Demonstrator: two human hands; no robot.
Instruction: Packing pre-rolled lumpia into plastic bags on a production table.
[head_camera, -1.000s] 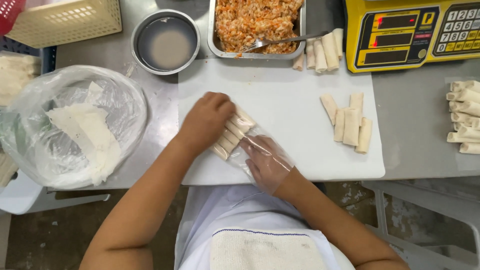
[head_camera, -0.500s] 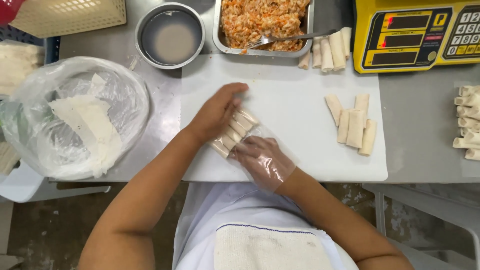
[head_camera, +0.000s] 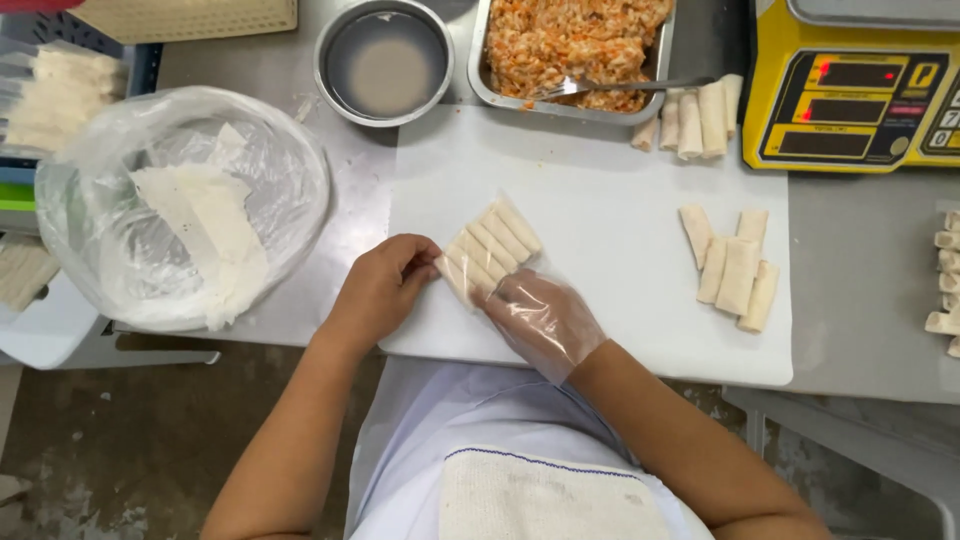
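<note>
Head view: my hands gather a row of spring rolls (head_camera: 492, 250) into a clear bag on the white board (head_camera: 600, 300).

My bare left hand (head_camera: 380, 290) pinches the near end of the row; my right hand (head_camera: 540, 318), in a thin plastic glove, lies flat and spread against it. Several rolls lie lined up here, with more loose rolls (head_camera: 732, 268) to the right and some by the filling tray (head_camera: 575, 45), so I judge packing partly done. The bag's edges are hard to trace, and the rolls at the desk's (head_camera: 860, 290) right edge are cut off.
</note>
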